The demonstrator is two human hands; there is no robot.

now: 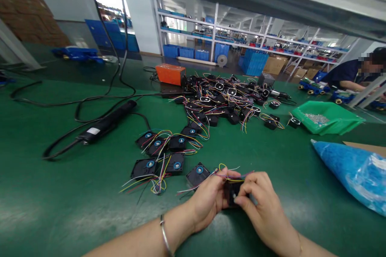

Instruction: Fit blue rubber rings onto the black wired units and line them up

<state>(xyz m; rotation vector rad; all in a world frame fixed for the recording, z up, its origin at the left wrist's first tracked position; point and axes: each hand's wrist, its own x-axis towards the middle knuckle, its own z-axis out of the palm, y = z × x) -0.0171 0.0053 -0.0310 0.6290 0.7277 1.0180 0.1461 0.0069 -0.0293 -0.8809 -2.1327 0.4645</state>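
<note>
Seven small black square fan units with blue hub stickers (169, 153) lie finished on the green counter (60, 192); a big unlabelled heap (223, 102) waits. Both hands, left (208, 198) and right (262, 209), pinch another black fan (233, 191).

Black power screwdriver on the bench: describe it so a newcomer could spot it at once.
Start at the green table and look to its left half, away from the heap of black modules. The power screwdriver lies there slantwise on its side, a long black barrel with a white label near its lower end. Unlike the flat square modules with coloured wires, it is a cylinder trailing a thick black cable.
</note>
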